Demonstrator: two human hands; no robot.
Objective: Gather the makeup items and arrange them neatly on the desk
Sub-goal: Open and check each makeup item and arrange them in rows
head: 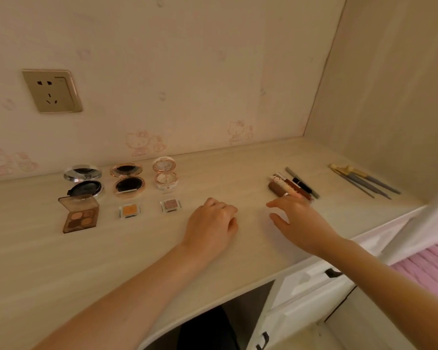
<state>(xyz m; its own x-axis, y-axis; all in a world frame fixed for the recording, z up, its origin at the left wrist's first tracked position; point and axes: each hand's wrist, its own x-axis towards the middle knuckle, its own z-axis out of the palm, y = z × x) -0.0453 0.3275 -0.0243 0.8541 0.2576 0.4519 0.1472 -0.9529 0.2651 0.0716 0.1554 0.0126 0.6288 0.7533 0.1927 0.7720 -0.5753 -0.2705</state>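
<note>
On the pale, wood-grained desk (61,261) the left hand (213,223) rests knuckles-up near the middle, its fingers curled under into a loose fist with nothing visible inside it. Just to its right, the right hand (299,221) is spread wide, thumb apart, fingers straight and gripping nothing. A ring shows on one finger, and the fingertips reach the near end of a tight cluster of slim lip tubes and pencils (291,185), brown, white and black; whether they actually touch cannot be told. Further right, well apart, lie thin grey-handled brushes (364,181) fanned side by side. Left of the hands the makeup sits in two rows. At the back are three round hinged compacts, all standing open: a glossy silver compact (84,181), a rose-gold compact (128,179) with a dark pan, and a smaller white-and-pink compact (165,174). In front of them are a square translucent brown eyeshadow palette (80,213) with four pans, a small clear orange pan (129,210) and a clear mauve pan (170,205). A gold-toned wall socket (52,90) sits on the cartoon-printed wallpaper above.
</note>
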